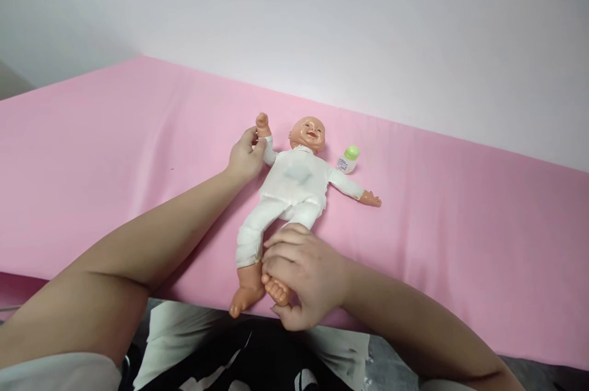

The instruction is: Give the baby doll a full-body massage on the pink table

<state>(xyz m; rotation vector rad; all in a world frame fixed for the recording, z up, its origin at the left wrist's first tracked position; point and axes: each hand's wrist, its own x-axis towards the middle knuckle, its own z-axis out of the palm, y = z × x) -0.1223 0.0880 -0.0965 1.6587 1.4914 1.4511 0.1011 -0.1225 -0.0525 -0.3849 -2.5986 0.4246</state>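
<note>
A plastic baby doll (pixel 294 185) in white clothes lies on its back on the pink sheet (pixel 138 151), head toward the wall, feet at the near edge. My left hand (pixel 246 158) grips the doll's raised arm at the sleeve. My right hand (pixel 304 274) is wrapped around one of the doll's lower legs, with its bare foot sticking out below my fingers. The other leg lies free beside it, and the doll's other arm stretches out to the right.
A small white bottle with a green cap (pixel 348 159) stands on the sheet just right of the doll's head. A plain white wall rises behind the pink surface. My lap in dark and white clothing shows below the near edge.
</note>
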